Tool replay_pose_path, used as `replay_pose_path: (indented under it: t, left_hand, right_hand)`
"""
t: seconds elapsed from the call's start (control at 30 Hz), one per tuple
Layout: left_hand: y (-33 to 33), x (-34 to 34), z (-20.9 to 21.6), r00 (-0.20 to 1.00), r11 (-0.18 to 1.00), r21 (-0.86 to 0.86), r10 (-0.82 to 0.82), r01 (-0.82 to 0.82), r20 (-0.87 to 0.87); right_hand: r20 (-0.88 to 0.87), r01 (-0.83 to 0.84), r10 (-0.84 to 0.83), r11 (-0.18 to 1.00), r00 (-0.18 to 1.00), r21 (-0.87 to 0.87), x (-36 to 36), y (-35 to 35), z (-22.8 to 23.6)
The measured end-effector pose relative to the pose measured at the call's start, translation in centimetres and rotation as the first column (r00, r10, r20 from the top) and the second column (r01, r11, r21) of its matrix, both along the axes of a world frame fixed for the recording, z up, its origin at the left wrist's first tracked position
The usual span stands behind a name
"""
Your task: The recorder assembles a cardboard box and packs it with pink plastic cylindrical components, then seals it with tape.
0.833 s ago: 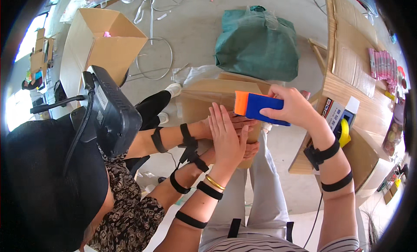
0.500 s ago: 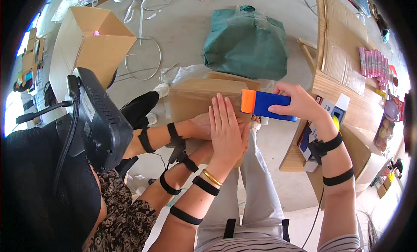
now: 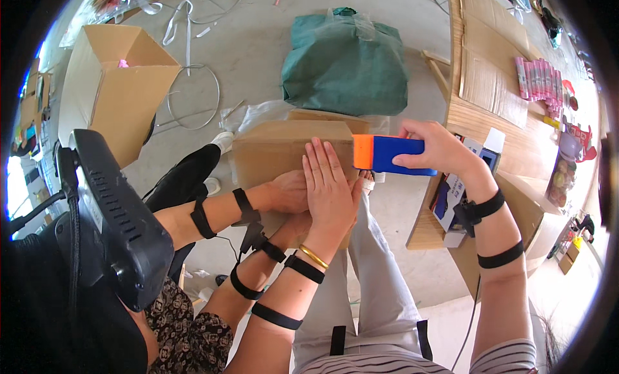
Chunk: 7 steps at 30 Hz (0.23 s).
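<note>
My left hand lies flat on a brown cardboard box, with its fingers stretched out and close together. In my right hand is a blue and orange tape dispenser, gripped by its blue body. Its orange end is against the box's right edge. A co-worker's hand presses on the box beside my left hand. The co-worker's other hand is lower down, partly covered by my left hand and wrist. My left hand and the dispenser cover part of the box's right side.
Beyond the box sits a green bag. An open carton stands at the far left, near a wire hoop on the floor. On the right, a wooden table holds flat cardboard, pink packets and small boxes.
The view has shifted slightly, so the surroundings sit further left. The co-worker's head device is lower in view. My hands stay at the box, the dispenser still against its right edge.
</note>
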<state>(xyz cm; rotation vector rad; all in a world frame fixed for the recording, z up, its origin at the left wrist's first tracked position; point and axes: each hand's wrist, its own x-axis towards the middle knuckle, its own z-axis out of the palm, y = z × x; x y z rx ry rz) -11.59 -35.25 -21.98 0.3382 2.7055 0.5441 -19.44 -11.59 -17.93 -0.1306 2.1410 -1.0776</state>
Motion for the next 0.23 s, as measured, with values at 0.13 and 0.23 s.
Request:
replay_pose_path:
  t: [0.13,0.23]
  left_hand:
    - [0.2,0.2,-0.1,0.999,0.998,-0.046,-0.030,0.030,0.015]
    - [0.9,0.3,-0.8,0.997,0.998,-0.019,-0.066,0.065,-0.043]
  right_hand:
    - [0.137,0.087,-0.089,0.996,0.987,0.020,0.7,1.1,1.2]
    - [0.131,0.036,-0.050,0.993,0.990,0.109,0.6,1.1,1.4]
